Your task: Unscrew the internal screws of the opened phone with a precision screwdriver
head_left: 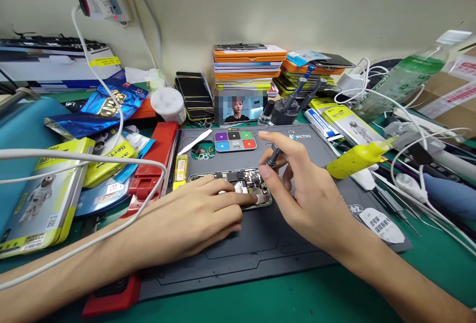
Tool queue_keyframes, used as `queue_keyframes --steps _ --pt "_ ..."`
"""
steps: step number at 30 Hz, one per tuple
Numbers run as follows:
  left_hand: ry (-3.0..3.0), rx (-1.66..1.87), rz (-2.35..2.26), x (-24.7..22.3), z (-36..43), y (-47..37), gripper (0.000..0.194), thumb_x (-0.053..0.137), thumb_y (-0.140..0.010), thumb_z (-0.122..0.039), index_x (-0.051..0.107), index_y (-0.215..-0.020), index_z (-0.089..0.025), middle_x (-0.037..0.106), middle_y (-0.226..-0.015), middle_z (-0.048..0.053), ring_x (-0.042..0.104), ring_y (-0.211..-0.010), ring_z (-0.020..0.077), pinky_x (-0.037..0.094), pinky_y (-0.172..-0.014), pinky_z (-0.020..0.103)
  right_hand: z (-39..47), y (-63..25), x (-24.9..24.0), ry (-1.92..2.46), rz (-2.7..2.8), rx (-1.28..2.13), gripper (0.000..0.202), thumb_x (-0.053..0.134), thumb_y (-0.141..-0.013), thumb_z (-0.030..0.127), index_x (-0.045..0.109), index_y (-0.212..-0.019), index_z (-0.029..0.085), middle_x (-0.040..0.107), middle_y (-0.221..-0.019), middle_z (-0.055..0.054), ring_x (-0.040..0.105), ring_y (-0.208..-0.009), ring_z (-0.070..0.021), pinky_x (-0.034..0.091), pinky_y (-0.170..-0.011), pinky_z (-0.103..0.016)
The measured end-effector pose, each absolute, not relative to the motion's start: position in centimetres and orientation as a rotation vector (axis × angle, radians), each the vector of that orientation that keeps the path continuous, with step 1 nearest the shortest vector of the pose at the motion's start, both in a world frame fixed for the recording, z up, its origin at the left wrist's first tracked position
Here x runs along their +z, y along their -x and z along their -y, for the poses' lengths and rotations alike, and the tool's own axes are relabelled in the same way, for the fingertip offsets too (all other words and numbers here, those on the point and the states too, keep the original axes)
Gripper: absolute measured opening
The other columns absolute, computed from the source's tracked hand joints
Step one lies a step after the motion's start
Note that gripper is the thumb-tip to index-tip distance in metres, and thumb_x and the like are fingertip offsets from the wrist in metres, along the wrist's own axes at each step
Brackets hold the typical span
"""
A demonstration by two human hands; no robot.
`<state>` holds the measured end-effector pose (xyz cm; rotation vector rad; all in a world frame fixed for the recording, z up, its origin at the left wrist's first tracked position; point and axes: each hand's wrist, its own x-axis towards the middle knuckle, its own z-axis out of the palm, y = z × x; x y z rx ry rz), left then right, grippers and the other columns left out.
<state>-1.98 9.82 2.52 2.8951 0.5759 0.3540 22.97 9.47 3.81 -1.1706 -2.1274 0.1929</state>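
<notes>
An opened phone (241, 184) with bare circuitry lies on the dark grey work mat (238, 253). My left hand (204, 204) rests across its lower left part, fingers stretched out, the index fingertip touching the phone's right part. At the phone's upper right, my right hand (305, 184) has its thumb and fingers around a dark screwdriver (273, 157), its index finger raised near the top. The screwdriver's tip is hidden. Behind the phone sits a plate with coloured squares (236, 141), beside a white plastic tool (195, 142) and small parts in a round recess.
A red clamp-like tool (154, 164) and battery packs (40, 194) stand left. A yellow bottle (357, 159), white cables and tweezers lie right. Behind are a white jar (168, 105), a propped phone screen (241, 108), stacked orange boxes (249, 55) and a screwdriver holder (285, 110).
</notes>
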Motion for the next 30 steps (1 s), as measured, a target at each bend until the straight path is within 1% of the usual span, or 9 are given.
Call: queue_keyframes --steps 2,5,9,15,22,30 --pt "-2.877 0.370 -0.572 2.60 -9.84 2.00 0.032 0.041 -0.119 -0.027 0.067 -0.102 -0.018 0.066 -0.157 0.009 0.067 -0.124 0.0282 0.058 -0.100 0.046 -9.37 -23.00 3.80 1.164 2.100 0.222 0.048 0.053 -0.110 0.021 0.044 -0.157 0.024 0.071 -0.105 -0.003 0.066 -0.073 -0.0163 0.056 -0.071 -0.035" --pt "-2.867 0.377 -0.572 2.73 -9.79 2.02 0.031 0.042 -0.119 -0.026 0.068 -0.104 -0.018 0.066 -0.157 0.009 0.067 -0.125 0.0286 0.057 -0.100 0.047 -9.23 -23.04 3.74 1.101 2.013 0.266 0.047 0.052 -0.110 0.016 0.044 -0.156 0.024 0.071 -0.111 -0.005 0.071 -0.085 -0.0169 0.059 -0.081 -0.034" --pt "-2.868 0.364 -0.568 2.62 -9.83 2.08 0.031 0.042 -0.119 -0.026 0.068 -0.104 -0.018 0.064 -0.159 0.008 0.066 -0.126 0.0284 0.056 -0.100 0.047 -9.12 -22.92 3.48 1.023 1.989 0.348 0.049 0.052 -0.110 0.014 0.042 -0.157 0.024 0.070 -0.110 -0.004 0.068 -0.082 -0.0138 0.058 -0.075 -0.030" --pt "-2.887 0.398 -0.544 2.08 -9.95 2.23 0.029 0.042 -0.119 -0.027 0.066 -0.104 -0.018 0.065 -0.159 0.007 0.066 -0.124 0.0289 0.056 -0.097 0.047 -9.03 -22.47 3.18 0.960 2.025 0.419 0.049 0.050 -0.111 0.009 0.040 -0.156 0.023 0.068 -0.111 -0.002 0.066 -0.082 -0.0105 0.058 -0.077 -0.026" --pt "-2.875 0.398 -0.544 2.21 -9.96 2.24 0.028 0.044 -0.119 -0.027 0.065 -0.103 -0.018 0.064 -0.160 0.007 0.066 -0.126 0.0291 0.055 -0.099 0.047 -9.26 -22.55 2.96 0.968 2.042 0.428 0.050 0.049 -0.111 0.010 0.040 -0.157 0.024 0.067 -0.112 -0.002 0.066 -0.083 -0.0113 0.059 -0.078 -0.028" --pt "-2.875 0.412 -0.545 2.03 -9.93 2.26 0.027 0.044 -0.119 -0.027 0.065 -0.103 -0.018 0.064 -0.160 0.007 0.065 -0.127 0.0285 0.054 -0.101 0.047 -9.29 -22.49 3.06 0.994 2.052 0.413 0.049 0.050 -0.111 0.011 0.040 -0.157 0.021 0.068 -0.109 -0.002 0.069 -0.082 -0.0111 0.059 -0.075 -0.027"
